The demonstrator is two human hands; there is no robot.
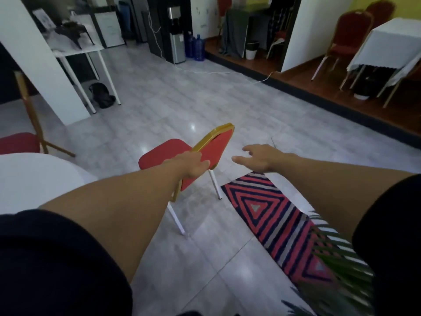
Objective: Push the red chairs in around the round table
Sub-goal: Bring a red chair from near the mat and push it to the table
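A red chair (216, 147) with a gold frame and white legs stands on the tiled floor in the middle, its seat facing away to the left. My left hand (193, 164) grips the lower side of its backrest. My right hand (257, 157) hovers open to the right of the backrest, fingers spread, touching nothing. The round white table (34, 176) shows at the left edge, a short gap from the chair. Part of another red chair (19, 142) with a gold frame sits beyond the table at the far left.
A red, black and grey striped rug (280, 217) lies on the floor at the right, with green plant leaves (337, 270) over its near end. A raised wooden step (319, 87) holds more red chairs and a white-clothed table (391, 39). A white desk (75, 51) stands back left.
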